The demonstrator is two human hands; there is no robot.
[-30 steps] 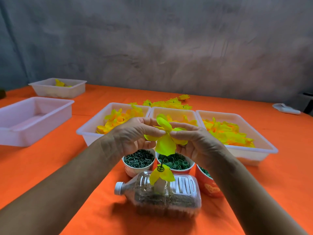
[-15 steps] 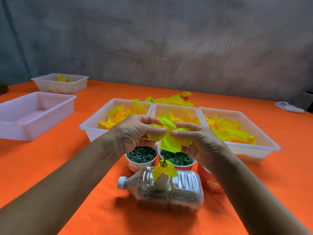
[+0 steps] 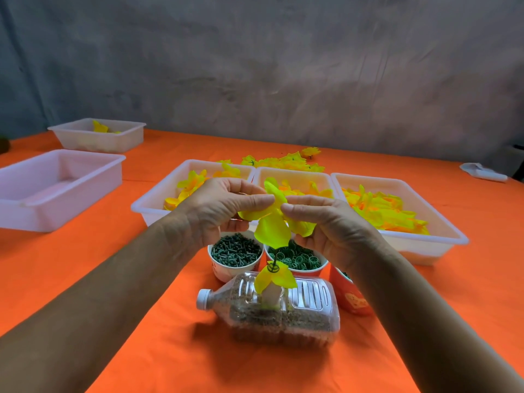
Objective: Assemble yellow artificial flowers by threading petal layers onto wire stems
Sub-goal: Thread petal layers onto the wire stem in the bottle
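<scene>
Both hands are raised over the work station, each pinching the same yellow petal layer: the left hand closes thumb and forefinger on its left edge, the right hand closes likewise on its right edge, the remaining fingers loosely curled. The layer is held spread between them, directly above the thin dark wire stem, evidently so that its centre can be lined up with the stem tip; whether the tip has already entered the layer cannot be told, since a hanging petal covers that point. The stem stands upright from a clear plastic bottle laid on its side and part-filled with brown granular matter, which appears to serve as a weighted holder, leaving both hands free. A lower petal layer with a small green ring sits already on the stem, just above the bottle. The petals are thin, limp fabric, bright and matt. Just behind the bottle stand paper cups, one of green pegs, one of green rings, placed within easy reach. Beyond them, three white plastic trays hold loose yellow petals on the orange cloth. Judged stage: second layer being threaded.
</scene>
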